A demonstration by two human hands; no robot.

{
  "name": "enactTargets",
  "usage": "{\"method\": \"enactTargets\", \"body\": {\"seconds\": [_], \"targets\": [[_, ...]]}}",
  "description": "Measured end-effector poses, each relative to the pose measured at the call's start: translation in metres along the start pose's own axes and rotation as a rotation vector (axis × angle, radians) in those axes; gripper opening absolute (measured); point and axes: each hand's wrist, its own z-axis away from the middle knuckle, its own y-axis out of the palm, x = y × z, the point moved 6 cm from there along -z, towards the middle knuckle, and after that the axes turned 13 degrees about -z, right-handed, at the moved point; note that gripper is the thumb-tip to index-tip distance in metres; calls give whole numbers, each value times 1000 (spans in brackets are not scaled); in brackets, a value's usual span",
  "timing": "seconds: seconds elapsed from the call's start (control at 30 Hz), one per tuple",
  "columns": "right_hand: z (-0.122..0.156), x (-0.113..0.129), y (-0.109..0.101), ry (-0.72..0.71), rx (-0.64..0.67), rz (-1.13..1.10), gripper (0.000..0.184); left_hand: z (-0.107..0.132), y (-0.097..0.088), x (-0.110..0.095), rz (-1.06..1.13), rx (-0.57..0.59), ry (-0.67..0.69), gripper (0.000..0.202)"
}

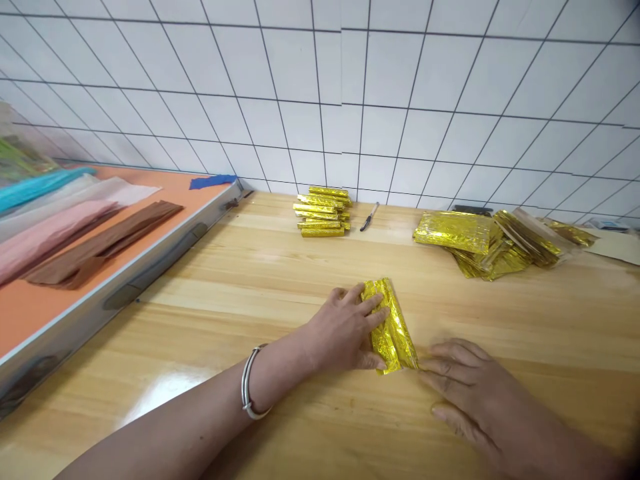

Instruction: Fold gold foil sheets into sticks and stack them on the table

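Note:
A shiny gold foil packet [400, 323], partly folded over lengthwise, lies on the wooden table in the middle of the view. My left hand [353, 327] rests on its left part with fingers spread, pressing it against the tabletop. A metal bangle circles that wrist. Just to the right, my right hand [467, 387] is slightly blurred, its fingers stretched toward the packet's lower right corner. The fingertips are close to that corner; whether they touch it I cannot tell. Nothing shows in the right hand.
Behind stands a stack of narrow folded gold strips [323, 217], with a pen [370, 217] beside it. Flat gold foil packets [453, 231] are heaped at the back right. On the left, a raised orange board [200, 207] holds coloured paper [105, 243]. A tiled wall [300, 80] closes the back.

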Motion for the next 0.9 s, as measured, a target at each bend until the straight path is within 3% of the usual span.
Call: {"method": "enactTargets", "body": {"seconds": [0.1,0.2,0.3,0.63,0.77,0.9], "targets": [[-9,-10,-3,15,-27,-19,51,0,-1,0,4,-3,4,80],[-25,-21,7,30,-6,-18,56,1,-1,1,0,-10,1,80],[-41,-34,16,59,20,-12,55,1,-2,0,-1,-15,-2,79],[-95,-86,14,158,-22,16,54,1,-1,0,9,-17,-5,81],[-94,-86,18,181,-20,50,57,1,-2,0,2,-15,-2,80],[-69,-69,20,154,6,61,63,1,-2,0,-5,-17,-3,80]]}}
